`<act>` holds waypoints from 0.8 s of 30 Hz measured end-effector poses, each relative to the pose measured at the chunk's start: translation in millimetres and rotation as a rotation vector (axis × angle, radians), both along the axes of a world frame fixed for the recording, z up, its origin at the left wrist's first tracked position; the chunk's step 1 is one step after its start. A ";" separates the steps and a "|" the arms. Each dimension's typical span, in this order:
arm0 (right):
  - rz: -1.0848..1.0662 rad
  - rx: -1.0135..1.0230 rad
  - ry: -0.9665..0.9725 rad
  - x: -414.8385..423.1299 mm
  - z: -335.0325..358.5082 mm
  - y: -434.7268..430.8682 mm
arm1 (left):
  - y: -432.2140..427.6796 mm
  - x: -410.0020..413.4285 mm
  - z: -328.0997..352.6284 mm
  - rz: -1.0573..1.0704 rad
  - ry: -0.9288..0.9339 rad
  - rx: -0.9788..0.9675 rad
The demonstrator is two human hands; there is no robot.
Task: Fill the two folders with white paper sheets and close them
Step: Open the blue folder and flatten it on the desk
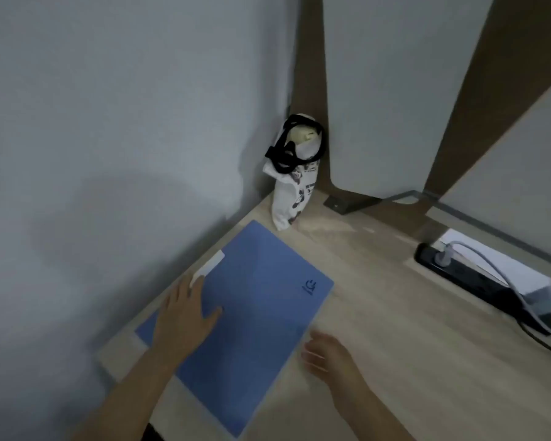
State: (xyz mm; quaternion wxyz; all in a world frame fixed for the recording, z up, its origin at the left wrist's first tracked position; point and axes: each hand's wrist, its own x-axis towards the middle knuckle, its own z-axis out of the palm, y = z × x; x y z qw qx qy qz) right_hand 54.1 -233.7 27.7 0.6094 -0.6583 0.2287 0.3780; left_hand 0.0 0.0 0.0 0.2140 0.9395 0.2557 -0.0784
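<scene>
A blue folder (261, 300) lies shut and flat on the wooden desk (411, 361), near the left wall. A white label tab (212, 264) shows at its left edge. My left hand (185, 316) rests palm down on the folder's left part, fingers spread. My right hand (326, 353) hovers at the folder's right edge, blurred, with its fingers loosely curled and nothing in it. White paper sheets (503, 265) lie at the far right, partly under a power strip. I see only one folder.
A white printed bag (295, 183) with black straps stands in the back corner. A black power strip (477, 278) with a grey plug and cable lies at the right. Grey partition panels rise behind the desk; a grey wall runs along the left.
</scene>
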 end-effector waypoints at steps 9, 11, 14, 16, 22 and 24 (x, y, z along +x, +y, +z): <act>0.153 0.035 -0.022 -20.0 -33.6 14.5 | -2.7 -15.8 -27.6 0.074 -0.034 0.000; 0.094 0.084 -0.021 -24.3 -33.9 11.3 | -12.5 -20.9 -28.7 0.082 -0.027 -0.033; -0.010 0.073 -0.050 -23.6 -32.1 2.1 | -30.6 -22.9 -24.9 0.130 -0.056 -0.066; -0.094 0.028 -0.114 -20.5 -36.0 -10.9 | -39.7 -20.7 -19.2 0.214 -0.092 -0.140; -0.148 -0.108 -0.225 -26.1 -31.4 -75.6 | -77.0 -8.3 -7.1 0.338 -0.089 -0.601; -0.176 -0.158 -0.273 -32.2 -29.2 -97.3 | -97.7 -3.8 -7.1 0.289 -0.045 -0.662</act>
